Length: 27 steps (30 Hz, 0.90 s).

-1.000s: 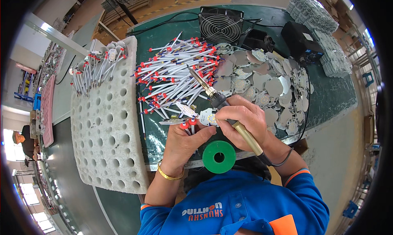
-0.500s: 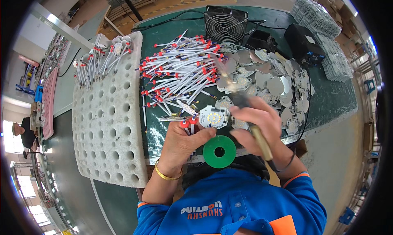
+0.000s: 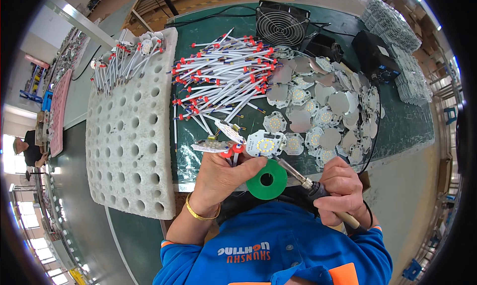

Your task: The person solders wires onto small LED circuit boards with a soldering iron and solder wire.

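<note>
My left hand is closed around several white cables with red collars, which carry LED boards at their ends. One white LED board with a ring of yellow chips faces up beside my left thumb. Two more boards tilt out on the left, one of them a flat board. My right hand grips a soldering iron, its metal tip close to the lower right edge of the face-up board; contact cannot be made out. Below the tip, a green spool sits at the table's front edge.
Behind my left hand lies a pile of white cables. Loose LED boards cover the right side. A perforated foam block stands left, with finished-looking cables at its top. A fan and a black box stand at the back.
My right hand has drawn the soldering iron back toward me from over the loose boards. Its tip is now beside the held board. My left hand keeps its hold nearly in place.
</note>
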### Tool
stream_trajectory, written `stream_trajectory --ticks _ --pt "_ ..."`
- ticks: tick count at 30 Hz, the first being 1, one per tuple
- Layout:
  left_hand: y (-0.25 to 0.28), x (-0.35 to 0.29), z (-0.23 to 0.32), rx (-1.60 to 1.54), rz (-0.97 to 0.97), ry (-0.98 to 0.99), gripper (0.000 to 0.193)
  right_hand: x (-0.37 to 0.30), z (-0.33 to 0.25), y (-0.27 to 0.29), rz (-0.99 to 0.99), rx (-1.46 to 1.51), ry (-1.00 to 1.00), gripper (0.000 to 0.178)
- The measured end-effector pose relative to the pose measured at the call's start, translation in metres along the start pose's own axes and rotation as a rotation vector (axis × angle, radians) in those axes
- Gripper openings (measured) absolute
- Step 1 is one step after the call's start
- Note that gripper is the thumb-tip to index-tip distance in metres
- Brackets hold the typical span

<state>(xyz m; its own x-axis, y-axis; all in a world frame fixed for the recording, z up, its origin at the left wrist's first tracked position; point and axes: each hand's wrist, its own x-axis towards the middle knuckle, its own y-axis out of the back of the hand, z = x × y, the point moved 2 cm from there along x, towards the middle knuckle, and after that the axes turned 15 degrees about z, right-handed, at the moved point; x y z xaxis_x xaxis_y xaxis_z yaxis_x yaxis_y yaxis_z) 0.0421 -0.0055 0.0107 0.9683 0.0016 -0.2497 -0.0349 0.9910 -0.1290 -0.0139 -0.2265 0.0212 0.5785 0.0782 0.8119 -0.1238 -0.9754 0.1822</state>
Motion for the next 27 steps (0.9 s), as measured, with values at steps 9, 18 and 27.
stream_trajectory --ticks 9,18,27 --pt "0.0007 -0.0040 0.0029 0.009 0.009 0.028 0.014 -0.0006 0.0010 -0.0001 -0.060 0.039 0.018 0.033" --pt "0.0024 -0.0048 0.0021 0.019 0.021 0.035 0.013 0.0003 0.0021 -0.0036 -0.069 0.005 0.058 0.032" --pt "0.0006 -0.0006 -0.0002 0.004 0.023 0.044 0.013 -0.0030 0.0085 -0.0053 -0.045 0.021 0.032 0.030"
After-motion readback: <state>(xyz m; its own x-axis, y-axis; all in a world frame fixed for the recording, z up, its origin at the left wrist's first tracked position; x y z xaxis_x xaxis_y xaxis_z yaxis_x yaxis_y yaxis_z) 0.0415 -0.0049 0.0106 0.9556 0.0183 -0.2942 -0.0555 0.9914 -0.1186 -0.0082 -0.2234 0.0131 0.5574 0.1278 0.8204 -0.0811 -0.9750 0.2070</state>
